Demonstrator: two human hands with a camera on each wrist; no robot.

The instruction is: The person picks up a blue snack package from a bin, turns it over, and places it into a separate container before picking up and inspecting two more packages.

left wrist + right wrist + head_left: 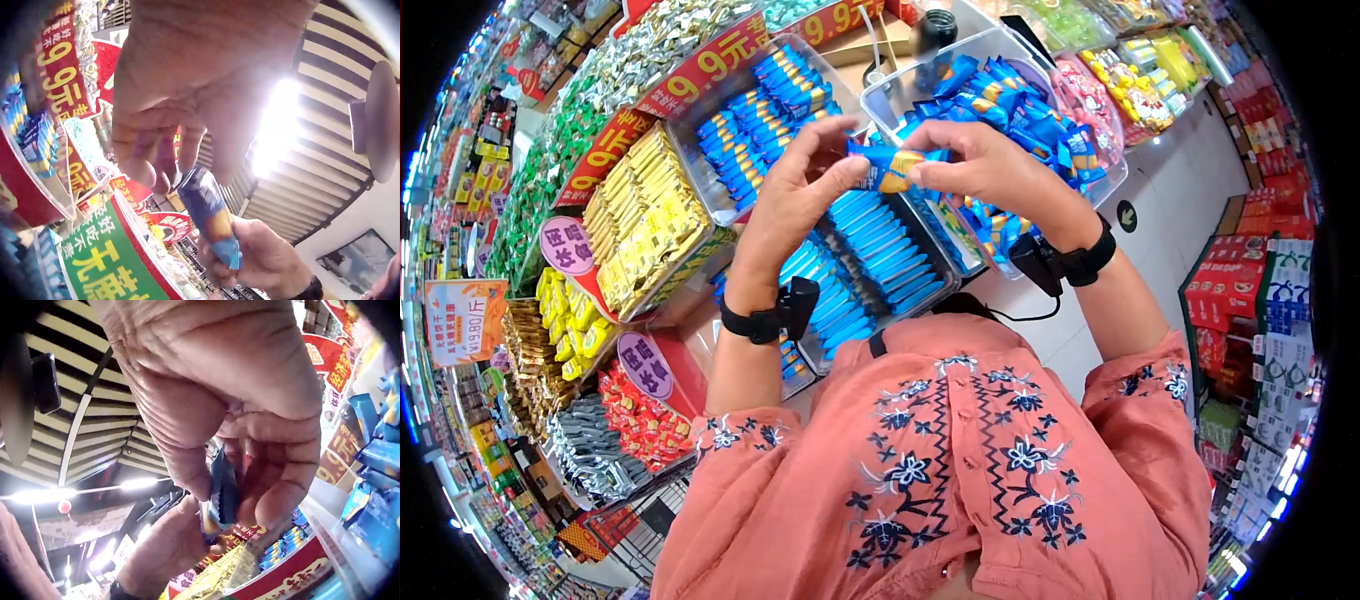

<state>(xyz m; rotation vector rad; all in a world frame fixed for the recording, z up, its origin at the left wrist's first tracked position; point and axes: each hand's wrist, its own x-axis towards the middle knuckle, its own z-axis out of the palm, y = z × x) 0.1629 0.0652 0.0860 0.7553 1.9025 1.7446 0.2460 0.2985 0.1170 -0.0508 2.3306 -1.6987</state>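
Note:
A small blue wrapped snack packet [887, 168] with an orange-yellow picture is held level between both hands, above a display of similar packets. My left hand [802, 180] pinches one end between thumb and fingers. At the other end my right hand [985, 165] grips it with thumb and forefinger. The left wrist view shows the packet's printed side [209, 215] spanning the two hands. Seen from the right wrist, the crimped end of the wrapper [223, 490] sticks out beside the right thumb, and the fingers hide part of it.
Beneath the hands, rows of blue packets [900, 255] fill a clear bin. A clear tub [1115, 185] of loose blue packets stands to the right. Yellow packets [655, 220] lie in a bin at left, below red price signs [700, 75]. A dark bottle [937, 32] stands behind.

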